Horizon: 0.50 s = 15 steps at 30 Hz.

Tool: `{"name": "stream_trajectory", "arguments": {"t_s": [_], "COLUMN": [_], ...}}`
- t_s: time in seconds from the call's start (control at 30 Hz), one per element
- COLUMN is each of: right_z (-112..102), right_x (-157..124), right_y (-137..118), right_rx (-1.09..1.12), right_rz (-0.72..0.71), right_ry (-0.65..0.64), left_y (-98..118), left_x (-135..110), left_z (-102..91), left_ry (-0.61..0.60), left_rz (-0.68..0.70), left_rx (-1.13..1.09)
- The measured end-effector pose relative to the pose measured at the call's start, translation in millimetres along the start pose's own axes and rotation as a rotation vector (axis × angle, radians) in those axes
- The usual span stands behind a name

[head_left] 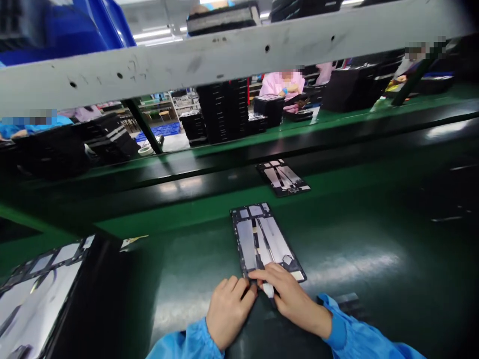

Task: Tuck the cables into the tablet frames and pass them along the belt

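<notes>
An opened tablet (245, 239) lies on the green work surface, its silvery battery panels and dark cables facing up. At its near left corner is my left hand (229, 310), fingers curled and closed against the edge. My right hand (290, 295) reaches over the near end of the tablet, with the index finger stretched towards the left fingertips. Under its fingers a small white-ended piece (268, 290) sticks out, dark at its lower end; the rest is covered. What lies between the fingertips of both hands is hidden.
Another opened tablet (283, 178) lies farther back. At the left, a black stack (86, 299) has an opened tablet (56, 289) on top. A pale shelf beam (224, 55) crosses above. Black tray stacks (223, 112) and a person in pink (282, 85) are beyond.
</notes>
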State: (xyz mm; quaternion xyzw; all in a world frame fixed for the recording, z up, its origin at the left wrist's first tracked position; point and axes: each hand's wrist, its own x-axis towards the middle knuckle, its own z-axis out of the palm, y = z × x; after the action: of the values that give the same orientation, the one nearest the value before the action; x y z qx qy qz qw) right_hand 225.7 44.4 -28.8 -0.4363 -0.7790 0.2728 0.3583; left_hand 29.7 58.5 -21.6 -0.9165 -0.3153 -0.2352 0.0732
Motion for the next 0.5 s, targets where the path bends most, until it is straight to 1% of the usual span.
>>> {"name": "stream_trajectory", "arguments": {"t_s": [0.07,0.17,0.2,0.33,0.5], "right_z": [-1,-2,-3,-5,-7], "right_x": [0,-1,-1,-1,1], "right_y": [1,1,1,1,0], "right_rx": [0.0,0.008,0.011,0.016,0.009], "right_rz": [-0.003,0.011,0.014,0.029,0.053], "right_ry": [0.004,-0.001,-0.004,-0.022,-0.031], "left_y": [-2,-7,-8,-12,-12], "left_x": [-4,-10,-11,-13,-11], "left_z": [-1.2,-2.3,-2.7,-4.9,-6.6], "left_ry": [-0.024,-0.048,-0.056,-0.122,-0.168], "left_rz": [0.017,-0.031,-0.027,0.053,0.076], "left_rx": [0.002,-0.039,-0.046,-0.027,-0.006]}}
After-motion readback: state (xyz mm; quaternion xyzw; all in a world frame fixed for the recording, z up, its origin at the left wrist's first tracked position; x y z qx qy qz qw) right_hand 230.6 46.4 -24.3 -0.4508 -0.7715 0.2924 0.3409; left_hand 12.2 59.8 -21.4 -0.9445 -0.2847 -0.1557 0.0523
